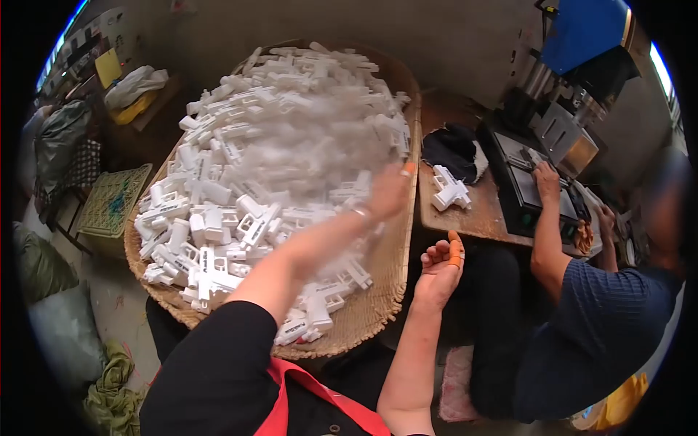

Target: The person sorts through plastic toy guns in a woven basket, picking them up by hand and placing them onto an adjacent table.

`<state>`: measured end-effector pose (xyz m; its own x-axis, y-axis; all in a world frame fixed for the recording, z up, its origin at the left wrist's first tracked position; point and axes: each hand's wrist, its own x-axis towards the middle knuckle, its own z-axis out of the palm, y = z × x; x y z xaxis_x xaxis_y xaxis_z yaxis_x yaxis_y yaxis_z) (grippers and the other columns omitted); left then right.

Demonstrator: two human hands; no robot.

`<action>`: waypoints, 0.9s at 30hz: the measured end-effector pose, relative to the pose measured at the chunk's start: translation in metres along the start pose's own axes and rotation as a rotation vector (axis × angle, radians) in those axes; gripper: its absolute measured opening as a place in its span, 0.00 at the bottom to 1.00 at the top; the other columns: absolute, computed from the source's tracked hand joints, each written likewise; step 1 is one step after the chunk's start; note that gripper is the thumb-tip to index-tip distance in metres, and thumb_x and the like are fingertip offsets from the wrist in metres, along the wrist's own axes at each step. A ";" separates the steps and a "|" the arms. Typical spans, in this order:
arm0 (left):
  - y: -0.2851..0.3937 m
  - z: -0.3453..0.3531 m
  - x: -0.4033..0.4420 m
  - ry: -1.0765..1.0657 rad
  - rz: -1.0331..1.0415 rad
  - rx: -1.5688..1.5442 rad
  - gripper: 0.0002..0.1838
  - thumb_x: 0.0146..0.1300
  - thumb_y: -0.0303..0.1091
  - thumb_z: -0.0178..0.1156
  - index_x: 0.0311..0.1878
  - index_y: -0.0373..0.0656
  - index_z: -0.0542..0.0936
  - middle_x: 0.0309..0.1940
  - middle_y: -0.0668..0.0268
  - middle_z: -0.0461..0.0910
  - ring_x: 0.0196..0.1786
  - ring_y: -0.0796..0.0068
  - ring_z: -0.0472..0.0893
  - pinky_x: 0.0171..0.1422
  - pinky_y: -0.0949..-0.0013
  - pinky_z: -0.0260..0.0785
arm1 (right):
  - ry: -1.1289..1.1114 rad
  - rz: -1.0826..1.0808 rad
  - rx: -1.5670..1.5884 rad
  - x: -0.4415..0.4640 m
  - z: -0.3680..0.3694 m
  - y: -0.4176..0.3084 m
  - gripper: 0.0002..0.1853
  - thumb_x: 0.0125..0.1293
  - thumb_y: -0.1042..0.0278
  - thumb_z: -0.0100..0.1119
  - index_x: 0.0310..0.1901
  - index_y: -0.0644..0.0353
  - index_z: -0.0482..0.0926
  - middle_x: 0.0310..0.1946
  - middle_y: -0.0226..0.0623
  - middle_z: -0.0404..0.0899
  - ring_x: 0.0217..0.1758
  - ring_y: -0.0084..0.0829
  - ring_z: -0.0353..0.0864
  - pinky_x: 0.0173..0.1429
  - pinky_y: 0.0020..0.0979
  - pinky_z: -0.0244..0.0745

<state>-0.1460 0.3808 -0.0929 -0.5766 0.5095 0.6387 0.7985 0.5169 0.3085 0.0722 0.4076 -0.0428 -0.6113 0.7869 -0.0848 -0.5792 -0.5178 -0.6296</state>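
Note:
A heap of white plastic toy guns [214, 272], some with dark lettering, fills the woven basket [392, 291] in front of me. My left hand [392, 190] reaches across the heap to the basket's right rim. Motion smears it, so its grip cannot be made out; an orange wrap shows near the fingertips. Over the basket's lower right side, my right hand [440, 275] is held palm up, fingers loosely bent and apart, orange tape on one finger, nothing in it. White toy guns [451, 189] also lie on the wooden bench [476, 218] to the right.
At the right, a co-worker's hand [547, 182] rests on the black bed of a machine with a blue head [585, 33]. A dark cloth [451, 149] lies on the bench. Left stand a green crate [113, 200] and stuffed bags [65, 334].

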 end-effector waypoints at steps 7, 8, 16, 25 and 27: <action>-0.164 -0.173 -0.041 -0.421 -0.346 0.584 0.22 0.53 0.31 0.53 0.55 0.48 0.72 0.53 0.53 0.70 0.58 0.51 0.70 0.63 0.49 0.57 | -0.067 0.131 -0.010 -0.004 0.008 0.018 0.10 0.67 0.65 0.52 0.47 0.57 0.75 0.25 0.26 0.75 0.25 0.21 0.72 0.27 0.22 0.66; -0.194 -0.174 -0.040 -0.568 -0.387 0.681 0.24 0.53 0.31 0.52 0.57 0.49 0.71 0.54 0.53 0.69 0.57 0.50 0.71 0.64 0.48 0.56 | -0.079 0.165 -0.010 -0.004 0.010 0.021 0.10 0.66 0.66 0.53 0.46 0.57 0.76 0.25 0.25 0.75 0.25 0.20 0.72 0.28 0.22 0.65; -0.193 -0.218 -0.073 -0.478 -0.523 0.401 0.21 0.53 0.39 0.60 0.53 0.54 0.73 0.53 0.48 0.68 0.54 0.47 0.74 0.55 0.54 0.69 | -0.174 0.221 -0.091 -0.012 0.027 0.031 0.10 0.66 0.66 0.53 0.46 0.56 0.76 0.24 0.24 0.74 0.25 0.19 0.71 0.26 0.21 0.65; -0.028 -0.280 -0.132 -0.353 -0.030 -0.121 0.21 0.52 0.19 0.48 0.51 0.46 0.72 0.46 0.49 0.74 0.51 0.47 0.73 0.57 0.56 0.66 | -0.343 0.234 -0.328 -0.030 0.024 0.030 0.09 0.68 0.65 0.50 0.45 0.56 0.75 0.25 0.28 0.74 0.24 0.20 0.73 0.25 0.19 0.67; -0.013 -0.274 -0.131 -0.297 0.042 -0.178 0.12 0.52 0.21 0.50 0.41 0.42 0.72 0.52 0.50 0.72 0.57 0.45 0.71 0.59 0.60 0.66 | -0.354 0.245 -0.438 -0.029 0.016 0.027 0.11 0.68 0.64 0.51 0.49 0.55 0.74 0.27 0.30 0.76 0.24 0.21 0.75 0.26 0.19 0.68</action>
